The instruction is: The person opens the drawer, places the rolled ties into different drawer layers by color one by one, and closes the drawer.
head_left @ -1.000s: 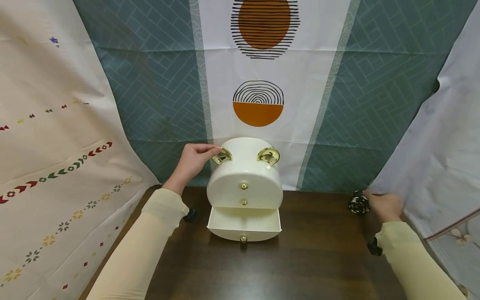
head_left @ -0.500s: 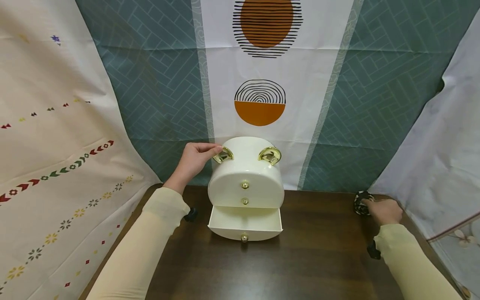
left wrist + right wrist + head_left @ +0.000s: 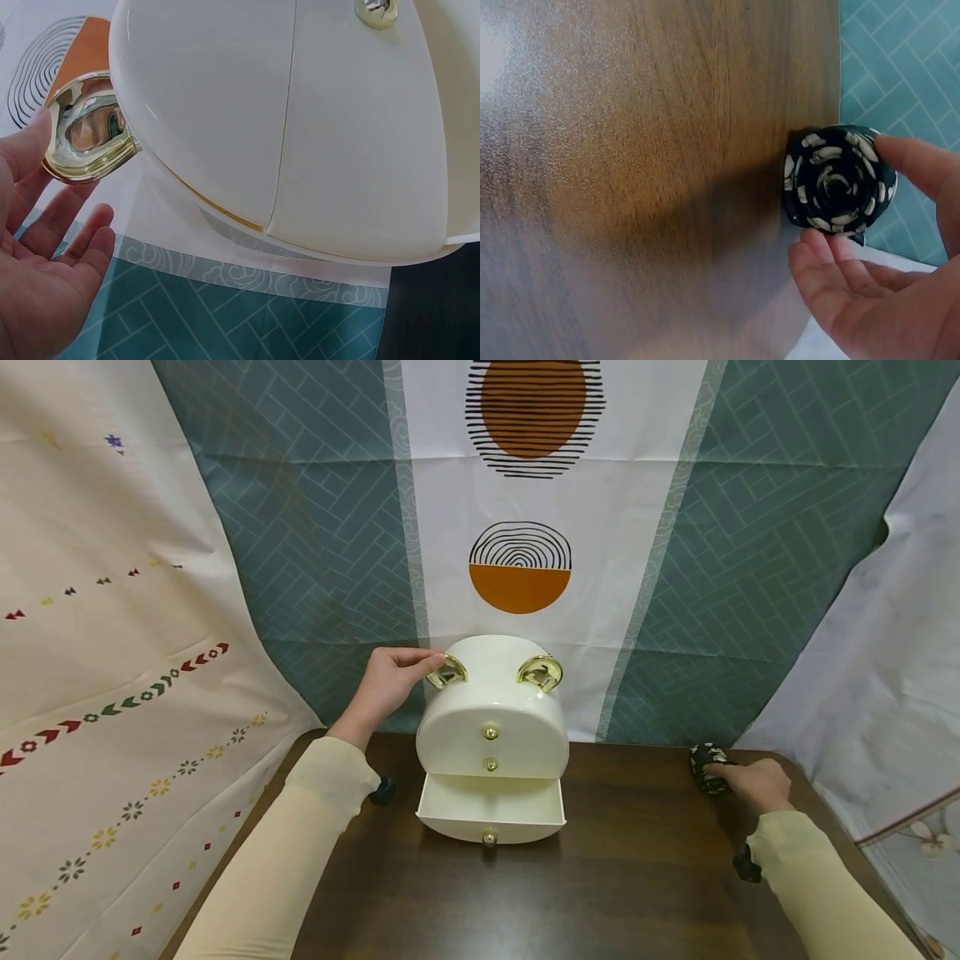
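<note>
In the head view a white drawer box (image 3: pixel 491 739) with gold ears and round gold knobs stands against the back cloth. Its bottom drawer (image 3: pixel 489 810) is pulled out, and no item shows inside. My left hand (image 3: pixel 386 681) pinches the box's left gold ear (image 3: pixel 88 131) between thumb and fingers; the lower fingers hang loose in the left wrist view. At the table's far right, my right hand (image 3: pixel 761 783) holds a rolled-up black cloth with white patches (image 3: pixel 707 768). Its spiral end faces the right wrist camera, thumb on one side and fingertips on the other.
The brown wooden table (image 3: pixel 600 877) ends at a green brick-patterned cloth (image 3: pixel 750 568) behind. Pale cloths hang on the left (image 3: pixel 135 693) and right (image 3: pixel 885 693). The right gold ear (image 3: pixel 540 672) sticks out from the box top.
The rolled cloth first shifted slightly right, then came back left with my right hand, away from the right-hand cloth. My left hand keeps its place on the gold ear.
</note>
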`<state>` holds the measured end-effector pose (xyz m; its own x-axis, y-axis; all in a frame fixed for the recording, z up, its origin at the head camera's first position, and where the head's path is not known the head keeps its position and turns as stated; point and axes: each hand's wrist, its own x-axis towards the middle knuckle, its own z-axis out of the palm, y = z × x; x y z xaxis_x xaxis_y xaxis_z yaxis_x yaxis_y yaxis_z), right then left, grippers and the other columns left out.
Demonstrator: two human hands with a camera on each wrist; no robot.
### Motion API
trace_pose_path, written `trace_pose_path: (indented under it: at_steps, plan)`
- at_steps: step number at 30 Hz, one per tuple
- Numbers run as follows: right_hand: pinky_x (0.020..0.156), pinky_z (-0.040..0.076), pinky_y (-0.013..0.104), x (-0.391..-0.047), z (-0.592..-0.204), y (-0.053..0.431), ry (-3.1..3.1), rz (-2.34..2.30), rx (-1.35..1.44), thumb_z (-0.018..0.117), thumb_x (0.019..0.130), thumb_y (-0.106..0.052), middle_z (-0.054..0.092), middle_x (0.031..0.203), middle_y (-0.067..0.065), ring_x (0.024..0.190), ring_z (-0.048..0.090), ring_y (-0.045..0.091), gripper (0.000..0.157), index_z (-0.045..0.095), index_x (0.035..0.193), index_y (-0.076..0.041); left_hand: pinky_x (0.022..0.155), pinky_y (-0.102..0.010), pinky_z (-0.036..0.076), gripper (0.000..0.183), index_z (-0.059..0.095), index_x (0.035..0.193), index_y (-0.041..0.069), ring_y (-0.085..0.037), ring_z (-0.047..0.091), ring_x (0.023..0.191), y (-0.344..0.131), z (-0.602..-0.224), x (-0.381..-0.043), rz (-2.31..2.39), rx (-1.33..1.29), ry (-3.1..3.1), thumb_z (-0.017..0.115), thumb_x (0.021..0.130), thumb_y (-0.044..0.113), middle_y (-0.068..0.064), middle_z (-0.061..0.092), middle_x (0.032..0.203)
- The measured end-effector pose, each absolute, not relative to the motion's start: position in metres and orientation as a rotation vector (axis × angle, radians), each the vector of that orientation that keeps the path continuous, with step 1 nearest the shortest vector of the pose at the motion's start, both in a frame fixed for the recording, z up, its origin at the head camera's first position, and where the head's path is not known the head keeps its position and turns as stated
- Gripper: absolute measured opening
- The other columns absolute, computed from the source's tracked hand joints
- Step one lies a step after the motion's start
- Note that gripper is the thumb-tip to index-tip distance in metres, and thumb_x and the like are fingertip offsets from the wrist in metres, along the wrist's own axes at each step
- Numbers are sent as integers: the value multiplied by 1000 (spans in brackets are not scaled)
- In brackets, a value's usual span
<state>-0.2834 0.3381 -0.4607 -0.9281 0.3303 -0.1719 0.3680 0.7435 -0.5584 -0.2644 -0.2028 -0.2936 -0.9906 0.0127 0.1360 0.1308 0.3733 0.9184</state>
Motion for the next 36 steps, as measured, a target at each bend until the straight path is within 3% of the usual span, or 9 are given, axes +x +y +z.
trace_pose_path:
  at_steps: [4,11,17,21,25,30,36]
  plan:
    - [71,48,44,-282,-461,336,2857,-926,497,65,76,-59,53,113,37,95,52,43,84,56,111,17,104,-47,40,33,73,108,14,-19,53,119,-206,-301,-271,-1712,-119,-2511,69,84,36,-4,68,114]
    - [77,47,47,-278,-462,333,2837,-937,407,64,78,-58,51,124,34,105,49,48,81,56,125,7,102,-44,43,36,75,103,20,-14,55,115,-211,-315,-283,-1693,-126,-2488,71,79,47,1,69,110]
    - [60,49,36,-280,-465,332,2869,-940,472,71,73,-54,63,91,25,86,56,38,65,66,88,8,103,-45,42,36,74,104,20,-15,53,117,-210,-312,-279,-1690,-125,-2506,70,80,46,0,69,112]
    - [57,48,35,-282,-466,328,2892,-952,456,72,72,-55,65,88,22,83,57,36,63,68,86,6,105,-47,39,32,73,106,16,-18,53,120,-207,-301,-270,-1706,-117,-2514,69,84,38,-3,68,115]
    - [58,49,35,-283,-464,319,2908,-997,456,72,72,-56,65,95,24,85,57,35,65,69,93,6,105,-47,39,31,72,108,11,-20,53,120,-204,-292,-261,-1690,-119,-2518,68,86,32,-6,68,116]
    - [62,47,31,-282,-457,306,2870,-1066,459,68,74,-59,63,95,18,85,54,31,67,69,98,3,105,-46,40,31,73,108,12,-19,53,119,-204,-294,-264,-1688,-119,-2517,68,86,34,-5,68,115]
    - [76,52,43,-282,-446,290,2793,-1147,362,63,77,-62,52,127,28,104,56,39,91,44,136,5,104,-45,41,30,72,109,11,-19,53,119,-201,-291,-261,-1686,-122,-2522,67,87,31,-6,67,116]
